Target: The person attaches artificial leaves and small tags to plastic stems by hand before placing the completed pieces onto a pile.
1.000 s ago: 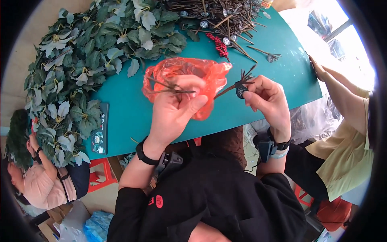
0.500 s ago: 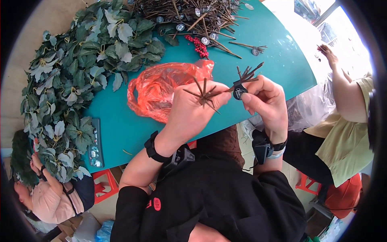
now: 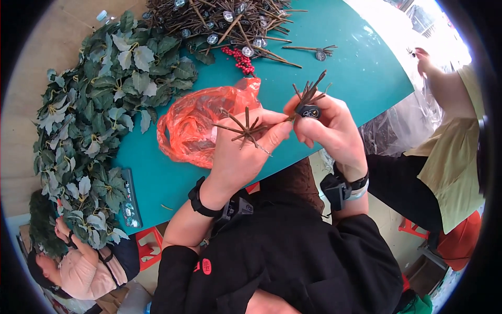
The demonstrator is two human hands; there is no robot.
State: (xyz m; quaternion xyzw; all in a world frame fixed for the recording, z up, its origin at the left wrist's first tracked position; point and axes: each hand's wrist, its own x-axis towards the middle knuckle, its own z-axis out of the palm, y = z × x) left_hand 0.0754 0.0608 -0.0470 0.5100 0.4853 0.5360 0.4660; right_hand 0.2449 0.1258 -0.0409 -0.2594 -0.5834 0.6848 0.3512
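My left hand is closed, pinching the thin stem of a brown branched twig between thumb and fingers. Another brown twig head with spread-out prongs sticks out from the same hand. In my right hand, the thumb and fingers grip a round black tag just below the prongs of the first twig. The tag lies close against the stem; its fastening is hidden by my fingers. Under and beside my left hand is a crumpled red plastic bag, its contents unclear.
A heap of brown twigs with round tags lies at the far side of the green table. One tagged twig and red berries are near it. Artificial green leaves pile up left. A person sits at each side.
My right hand has brought the tag in against the twig's stem, turning it flatter. Both hands still hold on. The whole view has shifted slightly.
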